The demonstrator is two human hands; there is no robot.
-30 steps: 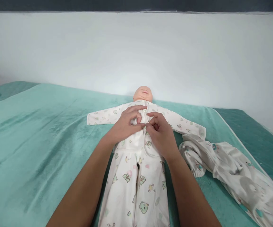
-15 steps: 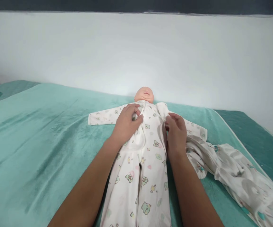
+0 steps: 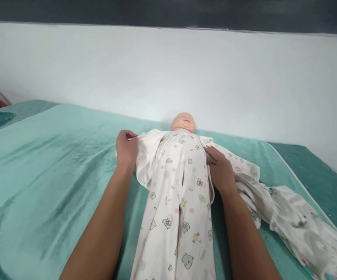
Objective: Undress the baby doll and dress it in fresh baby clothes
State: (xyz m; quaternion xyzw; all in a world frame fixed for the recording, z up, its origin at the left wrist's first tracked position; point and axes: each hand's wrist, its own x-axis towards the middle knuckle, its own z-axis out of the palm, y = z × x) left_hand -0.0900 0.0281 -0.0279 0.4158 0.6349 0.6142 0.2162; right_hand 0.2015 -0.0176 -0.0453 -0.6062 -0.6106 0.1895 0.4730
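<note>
Two jacket flaps (image 3: 147,157): apparently being opened, mid-frame.
Left hand (image 3: 127,149): pinched one.
Right hand (image 3: 221,170): seemingly gripped another.
Next: likely needed widening.

A teal blanket (image 3: 69,186) bears a clothed doll (image 3: 171,186) and a crumpled printed garment (image 3: 296,219).

Doll (image 3: 183,122) lay along 12–6 on blanket (image 3: 54,167), wall (image 3: 168,74) behind at 12, L hand (image 3: 127,149) approx 10, R hand (image 3: 220,168) approx 3, loose garment (image 3: 293,219) approx 4 o'clk.
</note>
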